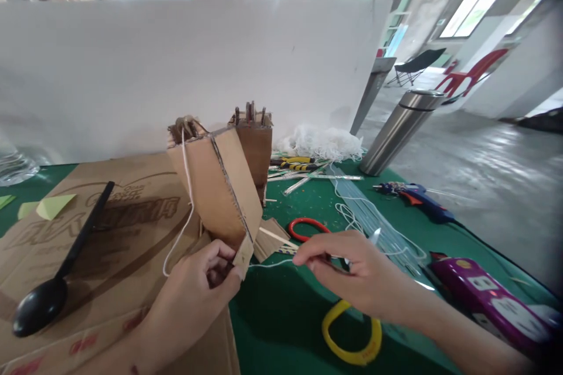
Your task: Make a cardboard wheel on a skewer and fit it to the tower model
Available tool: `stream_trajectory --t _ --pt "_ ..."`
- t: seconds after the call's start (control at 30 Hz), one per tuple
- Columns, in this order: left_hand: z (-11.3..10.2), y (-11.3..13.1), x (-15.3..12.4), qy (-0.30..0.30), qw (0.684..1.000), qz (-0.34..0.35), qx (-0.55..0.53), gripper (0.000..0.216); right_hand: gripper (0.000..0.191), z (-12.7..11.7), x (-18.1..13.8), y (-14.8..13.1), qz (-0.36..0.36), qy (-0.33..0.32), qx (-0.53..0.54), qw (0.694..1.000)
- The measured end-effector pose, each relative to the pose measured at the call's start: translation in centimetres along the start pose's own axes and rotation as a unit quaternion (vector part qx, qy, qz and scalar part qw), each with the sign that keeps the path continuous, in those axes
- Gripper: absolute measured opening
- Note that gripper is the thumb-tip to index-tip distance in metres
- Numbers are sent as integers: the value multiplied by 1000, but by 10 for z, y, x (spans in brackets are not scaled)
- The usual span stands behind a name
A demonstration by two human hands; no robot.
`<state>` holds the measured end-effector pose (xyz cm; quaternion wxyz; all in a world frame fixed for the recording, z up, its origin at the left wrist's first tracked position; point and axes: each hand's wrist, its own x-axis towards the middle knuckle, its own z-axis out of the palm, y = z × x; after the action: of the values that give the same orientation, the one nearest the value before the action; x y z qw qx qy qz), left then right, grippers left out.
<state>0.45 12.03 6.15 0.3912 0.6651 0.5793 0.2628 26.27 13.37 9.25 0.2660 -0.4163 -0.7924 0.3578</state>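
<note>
A tan cardboard structure [211, 173], tilted with a rolled knob at its top, stands in front of me. My left hand [202, 281] is closed on its lower cardboard edge. A white string [189, 187] hangs from the top down its left side. Another stretch of string [270, 264] runs from the structure's bottom edge to my right hand [347, 269], whose thumb and forefinger pinch it. Under and beside that hand show a red scissor loop [308, 221] and a yellow scissor loop [328, 337]; the hand hides the middle between them. A small cardboard scrap [267, 241] lies behind.
A second cardboard piece [254, 155] stands behind. Left, a black spoon [41, 307] rests on flat cardboard [132, 234]. Right are glue sticks [378, 225], a glue gun [413, 199], a purple pack [488, 299] and a steel flask [400, 135]. Pliers [294, 163] lie further back.
</note>
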Motion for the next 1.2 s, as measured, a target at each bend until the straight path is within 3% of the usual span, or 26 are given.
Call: stream_trajectory --t 0.1,0.17,0.23,0.3,0.37,0.5,0.57,1.0,1.2 --pt "3 -1 2 -14 1000 -10 -7 15 20 -13 -2 -3 12 -40 76 996" --pt "4 -2 2 -14 1000 -12 -11 15 24 -16 -1 -7 3 -60 65 996" --pt "5 -3 1 -10 1000 -7 -9 15 24 -11 3 -9 -49 -22 -30 998" --pt "6 -3 0 -7 1000 1 -6 13 27 -1 8 -10 -111 34 -159 980" --pt "7 -3 1 -5 1000 4 -3 13 23 14 14 -10 -135 41 -241 960" --pt "6 -1 2 -1 1000 18 8 15 16 40 22 -4 -97 -44 -270 957" --pt "6 -1 2 0 1000 24 14 15 15 47 22 -2 -76 -57 -277 956" --pt "9 0 -2 -6 999 21 32 19 17 62 21 -3 -11 -33 -288 957" --pt "10 2 -2 -10 987 53 150 19 13 61 19 -5 22 -26 -242 970"
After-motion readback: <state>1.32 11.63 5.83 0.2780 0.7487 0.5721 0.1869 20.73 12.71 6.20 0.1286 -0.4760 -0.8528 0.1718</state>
